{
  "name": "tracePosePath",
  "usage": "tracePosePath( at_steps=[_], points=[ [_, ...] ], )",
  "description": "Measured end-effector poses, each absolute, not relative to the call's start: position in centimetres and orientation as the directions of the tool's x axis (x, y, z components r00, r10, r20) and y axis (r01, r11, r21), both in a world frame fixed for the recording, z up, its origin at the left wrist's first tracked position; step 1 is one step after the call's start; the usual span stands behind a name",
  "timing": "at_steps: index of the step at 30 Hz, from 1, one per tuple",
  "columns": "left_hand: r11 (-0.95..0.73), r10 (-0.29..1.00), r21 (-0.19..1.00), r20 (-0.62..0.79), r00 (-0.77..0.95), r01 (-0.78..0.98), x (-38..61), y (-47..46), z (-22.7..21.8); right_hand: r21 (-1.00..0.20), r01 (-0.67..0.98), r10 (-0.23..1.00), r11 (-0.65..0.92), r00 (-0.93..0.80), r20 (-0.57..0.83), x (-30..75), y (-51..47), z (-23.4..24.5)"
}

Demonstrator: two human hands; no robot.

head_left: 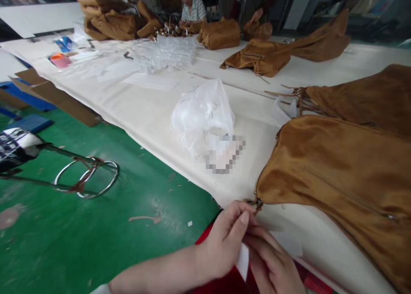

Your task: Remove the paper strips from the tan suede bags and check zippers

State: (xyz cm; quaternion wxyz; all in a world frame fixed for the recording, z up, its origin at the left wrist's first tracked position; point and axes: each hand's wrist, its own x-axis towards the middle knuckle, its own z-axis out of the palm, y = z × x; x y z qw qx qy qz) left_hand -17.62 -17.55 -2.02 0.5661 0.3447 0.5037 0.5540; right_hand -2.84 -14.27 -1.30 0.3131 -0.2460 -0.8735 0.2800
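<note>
By one tan bag (337, 174), left hand (224, 240) and right hand (274, 264) pinch one white tag (243, 262).

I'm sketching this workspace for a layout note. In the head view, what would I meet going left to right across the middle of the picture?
Stool with a chrome ring → white plastic bag → large brown bag

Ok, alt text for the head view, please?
The person's left hand and right hand hold a white slip at the zip corner of a tan suede bag on a white-covered table. A crumpled plastic bag lies beyond, with more tan bags and two people at the far end.
</note>
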Motion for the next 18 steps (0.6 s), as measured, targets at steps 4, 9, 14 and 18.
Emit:
tracePosePath(
  at_steps=[4, 9, 14, 18],
  points=[
    [0.127, 0.916, 0.916, -0.256, -0.309, -0.381, -17.8, -18.2, -2.8, -0.723, 0.234, 0.625, 0.650, -0.705, 0.334, -4.6, -14.2, -1.8],
    [0.250, 0.925, 0.855, -0.349, -0.148, -0.455, -20.6, -17.9, -2.6, -0.731, 0.304, 0.679, 0.611, -0.677, 0.285, -5.5, -13.4, -1.6],
    [0.295, 0.954, 0.896, -0.293, 0.056, -0.333, -23.4, -18.5, -1.1, -0.747, 0.123, 0.524, 0.653, -0.785, 0.329, -7.3, -12.9, -0.4],
    [0.045, 0.999, 0.998, -0.045, -0.006, -0.037, -25.0, -20.1, 0.9, -0.836, 0.215, 0.661, 0.505, -0.719, 0.214, -8.3, -12.7, 0.4]
  ],
)
